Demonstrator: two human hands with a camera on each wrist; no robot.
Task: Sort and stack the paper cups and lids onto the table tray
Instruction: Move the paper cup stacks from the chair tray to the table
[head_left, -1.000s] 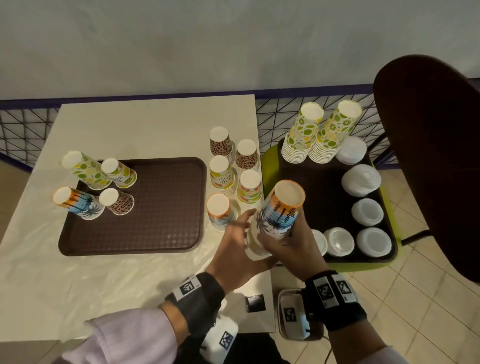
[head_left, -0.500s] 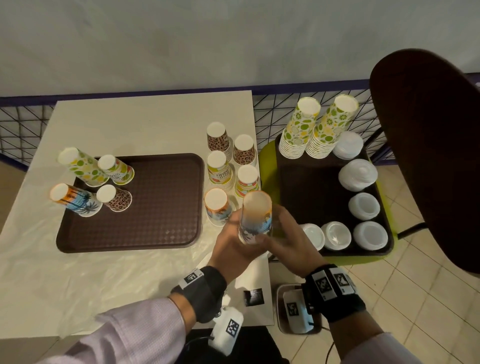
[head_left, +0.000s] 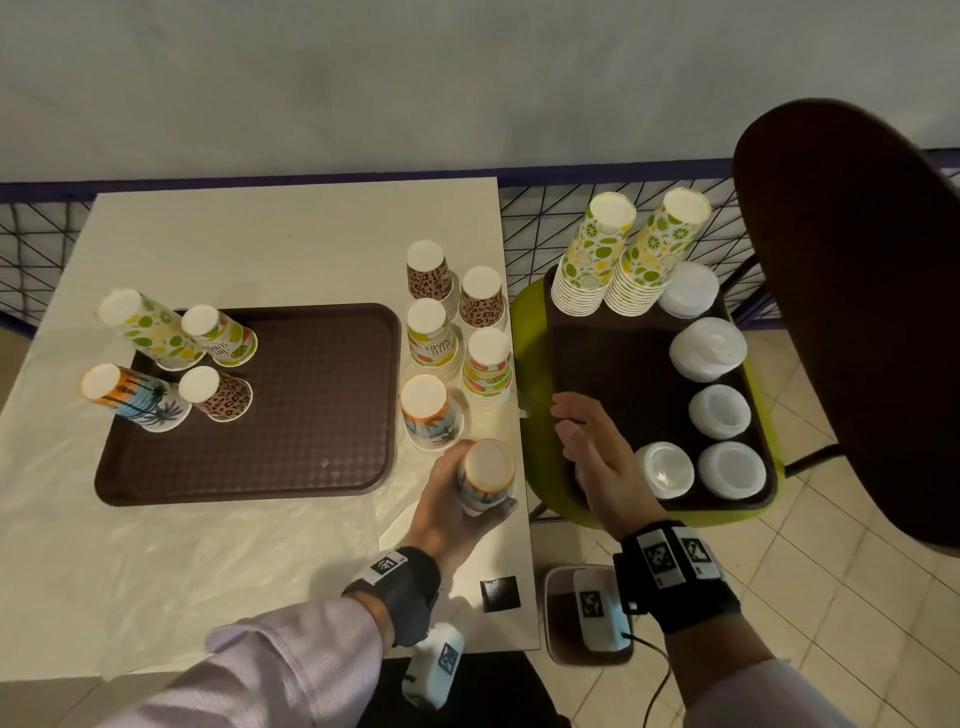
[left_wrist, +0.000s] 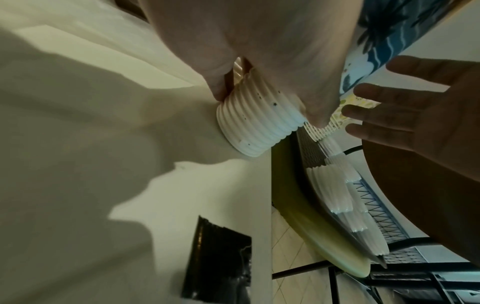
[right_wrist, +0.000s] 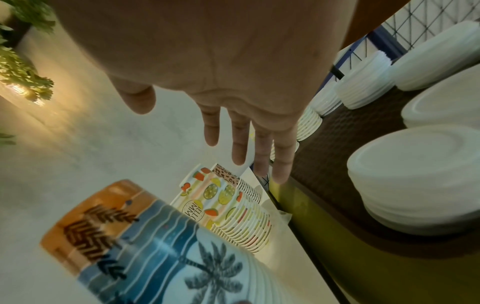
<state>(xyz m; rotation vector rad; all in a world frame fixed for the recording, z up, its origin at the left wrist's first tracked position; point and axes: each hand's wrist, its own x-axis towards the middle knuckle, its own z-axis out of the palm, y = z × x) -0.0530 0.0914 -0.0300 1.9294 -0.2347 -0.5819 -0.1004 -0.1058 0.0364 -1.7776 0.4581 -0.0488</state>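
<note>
Showing ribbed rims of the palm cup stack (left_wrist: 259, 125), left wrist only.

Palms, citrus and leopard spots on brown trays

The held stack of cups (head_left: 485, 480) shows orange above blue with dark palms, like the cups (head_left: 430, 415) beside it and those (head_left: 136, 397) on the dark brown table tray (head_left: 311, 395). Other stacks wear brown leopard spots (head_left: 428, 270), green and yellow citrus slices (head_left: 595, 254), or striped fruit prints (head_left: 487, 364). The lids (head_left: 719, 410) are plain white on a second dark brown tray (head_left: 613, 364), which sits on a lime-green seat (head_left: 535, 364). The table (head_left: 260, 244) is cream.
</note>
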